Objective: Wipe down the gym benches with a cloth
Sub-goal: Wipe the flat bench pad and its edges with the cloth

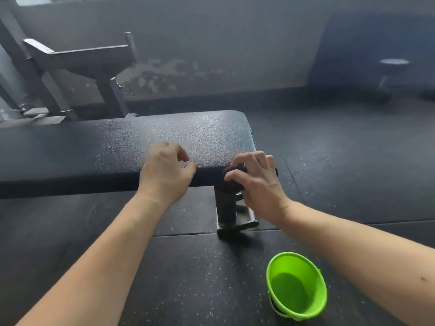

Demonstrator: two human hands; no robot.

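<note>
- A grey metal rack [77, 64] stands at the far left, behind the bench and against a wall [211, 43] whose paint is patchy and peeling low down.
- The black padded bench [106, 147] runs in from the left edge of the view and ends in a rounded right end just past the middle. Its textured top catches the light near the far right corner.
- The left grip [164, 170] is over the near edge of the bench pad, a little left of the pad's right end. It is released: the fingers are loosely curled with the thumb close to the forefinger, and nothing is in them. The hand is a little blurred, so I cannot tell whether it touches the pad.
- The cloth [234, 171], dark and bunched, sits at the near right corner of the bench pad, on the pad's edge.
- The right grip [254, 182] is clenched round that cloth, fingers arched over it and the thumb underneath, at the same near right corner.
- Under that corner the bench's dark upright leg [226, 208] goes down to a metal foot [237, 225] on the floor [164, 267], which is black speckled rubber matting.
- A bright green bucket [296, 285] stands on the floor near the right forearm, well apart from the bench leg and closer to the camera.
- At the far right a round stool [394, 64], blurred, stands by a blue wall.
</note>
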